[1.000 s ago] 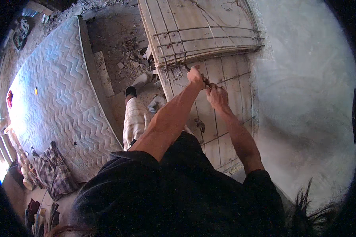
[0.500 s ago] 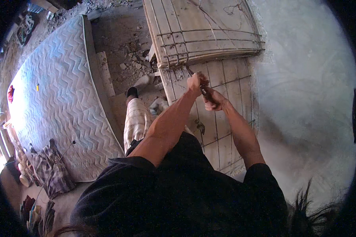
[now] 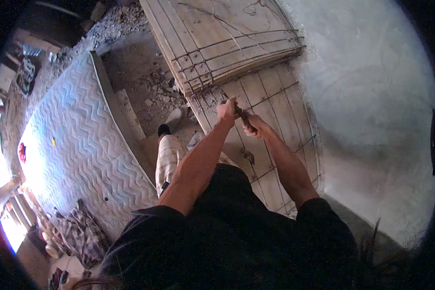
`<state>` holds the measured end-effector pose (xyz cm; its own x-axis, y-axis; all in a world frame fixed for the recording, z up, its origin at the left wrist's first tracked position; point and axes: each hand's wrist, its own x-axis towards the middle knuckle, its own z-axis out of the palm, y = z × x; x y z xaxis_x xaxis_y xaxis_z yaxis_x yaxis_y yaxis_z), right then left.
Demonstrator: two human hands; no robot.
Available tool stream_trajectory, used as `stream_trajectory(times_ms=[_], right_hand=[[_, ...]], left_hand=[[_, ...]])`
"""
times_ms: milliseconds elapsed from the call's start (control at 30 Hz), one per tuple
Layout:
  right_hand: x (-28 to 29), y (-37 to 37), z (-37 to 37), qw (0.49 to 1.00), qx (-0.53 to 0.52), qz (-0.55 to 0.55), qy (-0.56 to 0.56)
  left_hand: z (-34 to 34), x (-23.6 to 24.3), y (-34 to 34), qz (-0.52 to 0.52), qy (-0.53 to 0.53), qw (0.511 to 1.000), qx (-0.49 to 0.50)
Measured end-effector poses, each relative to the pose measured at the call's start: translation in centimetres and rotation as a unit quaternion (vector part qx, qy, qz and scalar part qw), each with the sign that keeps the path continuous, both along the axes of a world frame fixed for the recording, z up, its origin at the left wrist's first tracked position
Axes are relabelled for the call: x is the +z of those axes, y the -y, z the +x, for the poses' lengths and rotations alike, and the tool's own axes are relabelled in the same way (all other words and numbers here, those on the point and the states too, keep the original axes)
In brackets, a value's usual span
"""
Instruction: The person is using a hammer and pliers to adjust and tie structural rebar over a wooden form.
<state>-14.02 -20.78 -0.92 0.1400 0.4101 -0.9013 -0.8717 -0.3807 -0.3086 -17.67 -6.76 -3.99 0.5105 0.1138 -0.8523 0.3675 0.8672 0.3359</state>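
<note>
Both hands are closed round one dark, slim metal tool (image 3: 240, 114), whose exact kind I cannot make out. My left hand (image 3: 226, 110) grips it nearer its far end, and my right hand (image 3: 257, 126) holds the near end. The tool's far tip reaches toward the steel rebar grid (image 3: 260, 102) on the lower wooden formwork panel (image 3: 237, 90), just below the raised formwork step (image 3: 237, 72). Fingers hide much of the tool. A small dark bundle, perhaps tie wire (image 3: 247, 155), lies on the rebar below my hands.
A quilted mattress (image 3: 87, 130) leans at the left, with crumpled clothes (image 3: 82, 229) at its lower end. Rubble (image 3: 157, 87) lies beside the formwork. A grey plastered wall (image 3: 367, 121) bounds the right side. My foot in a dark slipper (image 3: 164, 129) is left of the panel.
The view has tilted and shifted, so the formwork sits further left. My hands have come slightly lower in the picture, still gripping the same tool.
</note>
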Motion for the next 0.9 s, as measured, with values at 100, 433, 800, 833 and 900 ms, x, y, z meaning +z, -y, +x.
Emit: stream_trajectory(times_ms=[100, 433, 800, 833, 900], right_hand=[[0.8, 0.8, -1.8, 1.0, -0.003, 0.011, 0.0], [3.7, 2.7, -8.7, 0.958, -0.039, 0.092, 0.268], [6.4, 4.7, -10.4, 0.908, 0.027, 0.256, 0.331], [7.0, 4.1, -10.3, 0.919, -0.007, 0.248, 0.307], [7.9, 2.5, -7.9, 0.922, -0.015, 0.251, 0.294]], left_hand=[[-1.1, 2.0, -0.4, -0.036, 0.007, 0.999, 0.001], [-2.6, 3.1, 2.1, 0.11, 0.145, 0.962, -0.203], [-1.4, 10.7, 2.8, 0.454, 0.309, 0.782, -0.296], [-1.5, 11.5, 2.2, 0.499, 0.298, 0.757, -0.299], [-1.0, 11.7, 1.3, 0.549, 0.301, 0.729, -0.278]])
